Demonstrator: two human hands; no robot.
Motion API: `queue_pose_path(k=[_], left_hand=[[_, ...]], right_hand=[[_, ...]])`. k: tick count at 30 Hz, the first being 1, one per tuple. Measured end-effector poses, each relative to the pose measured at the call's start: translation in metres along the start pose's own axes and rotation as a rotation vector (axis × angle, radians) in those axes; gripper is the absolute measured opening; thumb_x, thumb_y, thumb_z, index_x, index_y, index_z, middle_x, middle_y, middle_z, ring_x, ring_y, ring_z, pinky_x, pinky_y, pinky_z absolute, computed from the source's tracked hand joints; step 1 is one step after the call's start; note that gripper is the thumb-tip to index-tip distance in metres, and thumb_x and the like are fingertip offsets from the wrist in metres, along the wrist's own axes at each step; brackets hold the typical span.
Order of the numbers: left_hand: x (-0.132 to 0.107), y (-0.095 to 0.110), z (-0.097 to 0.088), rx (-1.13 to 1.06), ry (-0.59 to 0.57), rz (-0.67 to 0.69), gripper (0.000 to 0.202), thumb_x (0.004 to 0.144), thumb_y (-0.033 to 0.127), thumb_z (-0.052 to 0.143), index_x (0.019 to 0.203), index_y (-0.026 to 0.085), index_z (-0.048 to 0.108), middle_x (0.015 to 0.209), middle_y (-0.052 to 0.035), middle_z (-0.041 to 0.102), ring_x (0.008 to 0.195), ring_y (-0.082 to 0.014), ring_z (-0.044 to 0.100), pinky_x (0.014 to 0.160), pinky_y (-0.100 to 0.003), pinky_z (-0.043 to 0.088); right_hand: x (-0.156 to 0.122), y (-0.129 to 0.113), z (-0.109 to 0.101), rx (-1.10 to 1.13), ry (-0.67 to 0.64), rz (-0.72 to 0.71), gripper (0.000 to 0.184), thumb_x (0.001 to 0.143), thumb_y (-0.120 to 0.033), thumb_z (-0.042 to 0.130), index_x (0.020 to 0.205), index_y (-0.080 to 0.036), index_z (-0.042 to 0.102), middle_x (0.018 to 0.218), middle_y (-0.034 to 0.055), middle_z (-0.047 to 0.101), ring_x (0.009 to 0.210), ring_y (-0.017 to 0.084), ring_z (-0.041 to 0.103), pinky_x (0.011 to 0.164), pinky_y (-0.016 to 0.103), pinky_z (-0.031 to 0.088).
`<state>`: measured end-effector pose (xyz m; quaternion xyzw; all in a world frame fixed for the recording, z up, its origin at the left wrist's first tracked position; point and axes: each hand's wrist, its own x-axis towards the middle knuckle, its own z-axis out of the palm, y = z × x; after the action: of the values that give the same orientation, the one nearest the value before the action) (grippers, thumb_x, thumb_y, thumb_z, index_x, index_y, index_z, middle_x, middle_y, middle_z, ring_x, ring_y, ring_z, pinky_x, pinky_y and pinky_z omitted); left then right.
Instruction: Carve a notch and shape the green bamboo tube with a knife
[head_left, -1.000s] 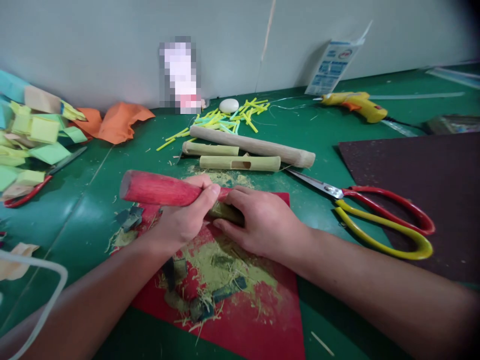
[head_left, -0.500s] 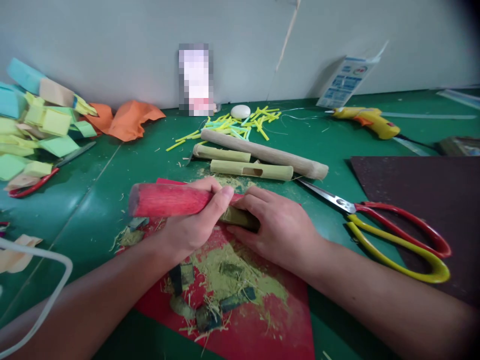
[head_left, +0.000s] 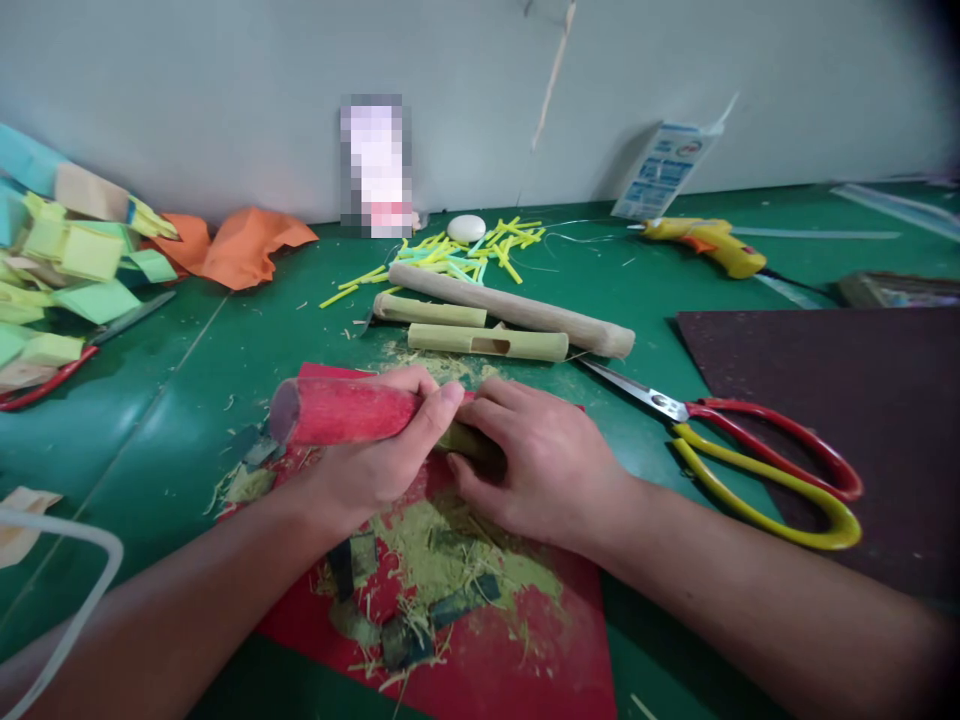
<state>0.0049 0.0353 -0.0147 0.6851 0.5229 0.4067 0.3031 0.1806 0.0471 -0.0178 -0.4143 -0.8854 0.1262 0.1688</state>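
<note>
The thick red wooden handle (head_left: 345,411) has moved right a bit, your left hand (head_left: 399,440) wrapped around it, your right hand (head_left: 536,458) squeezing the green bamboo piece (head_left: 469,443) over the flat red sheet (head_left: 559,665).

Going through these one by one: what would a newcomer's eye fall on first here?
Probably the thick red handle in the left hand, just left of center, beside the right hand holding a greenish bamboo piece. Next, perhaps the large scissors with red and yellow grips, to the right, and the thin yellow pieces scattered toward the back.
</note>
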Motion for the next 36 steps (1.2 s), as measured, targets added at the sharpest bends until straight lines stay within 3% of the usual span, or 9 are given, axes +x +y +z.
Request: queue_pose_path(k=[9, 26, 32, 36], left_hand=[[0.0015, -0.0006, 0.0, 0.074, 0.042, -0.007, 0.031, 0.093, 0.037, 0.051, 0.066, 0.02, 0.051, 0.062, 0.0034, 0.053, 0.059, -0.0113, 0.046, 0.061, -0.029, 0.041], [0.004, -0.0008, -0.0003, 0.111, -0.065, 0.017, 0.034, 0.095, 0.039, 0.049, 0.068, 0.019, 0.049, 0.065, 0.0036, 0.051, 0.064, -0.0115, 0.049, 0.063, -0.029, 0.039], [0.003, 0.0049, -0.0031, 0.303, -0.125, -0.002, 0.039, 0.097, 0.043, 0.044, 0.066, 0.019, 0.045, 0.063, 0.0031, 0.049, 0.06, -0.0116, 0.047, 0.057, -0.029, 0.035], [0.0046, 0.0018, -0.001, 0.353, -0.095, -0.006, 0.037, 0.096, 0.041, 0.043, 0.066, 0.02, 0.045, 0.063, 0.002, 0.05, 0.061, -0.0131, 0.049, 0.053, -0.029, 0.033]], right_hand=[[0.0011, 0.0034, 0.0023, 0.014, 0.056, -0.059, 0.024, 0.079, -0.031, 0.06, 0.096, -0.016, 0.067, 0.088, 0.0075, 0.062, 0.081, 0.021, 0.052, 0.067, 0.033, 0.037], [0.0006, 0.003, 0.0051, -0.004, 0.123, -0.102, 0.016, 0.081, -0.032, 0.06, 0.083, -0.016, 0.063, 0.083, 0.0067, 0.061, 0.077, 0.02, 0.049, 0.065, 0.033, 0.036], [0.0008, 0.0035, 0.0064, 0.025, 0.107, -0.1, 0.019, 0.084, -0.035, 0.061, 0.082, -0.016, 0.062, 0.082, 0.0067, 0.061, 0.077, 0.02, 0.05, 0.066, 0.033, 0.038], [0.0028, 0.0043, 0.0077, 0.078, 0.097, -0.117, 0.016, 0.084, -0.031, 0.061, 0.084, -0.015, 0.062, 0.084, 0.0078, 0.061, 0.079, 0.02, 0.052, 0.07, 0.033, 0.041]])
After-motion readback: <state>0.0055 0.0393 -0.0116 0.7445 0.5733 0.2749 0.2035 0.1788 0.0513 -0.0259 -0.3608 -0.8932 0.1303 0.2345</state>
